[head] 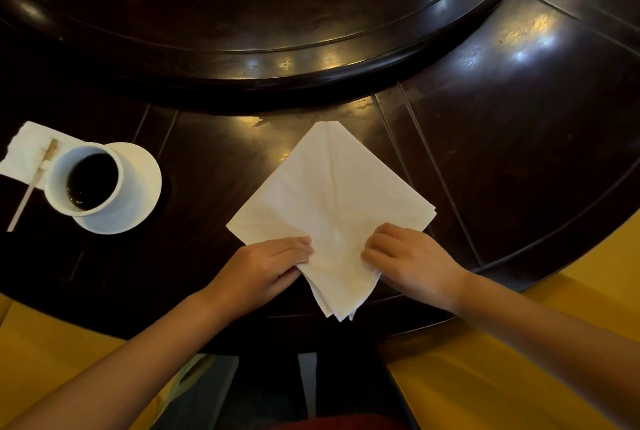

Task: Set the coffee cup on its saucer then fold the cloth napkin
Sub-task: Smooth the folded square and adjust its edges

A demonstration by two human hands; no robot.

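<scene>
Dark, glossy wood filled the view, a raised round turntable [263, 31] at the centre of the worktop [519, 139] and yellow seating below its edge. The coffee cup [86, 180] already sat on its saucer [138, 187] at the left, so the folding was in hand. The left hand [266, 267] and right hand [412, 256] each had their grip closed on the cloth napkin [329, 208], a layered diamond lying mid-worktop; next, probably, a fold of the near corner.
</scene>
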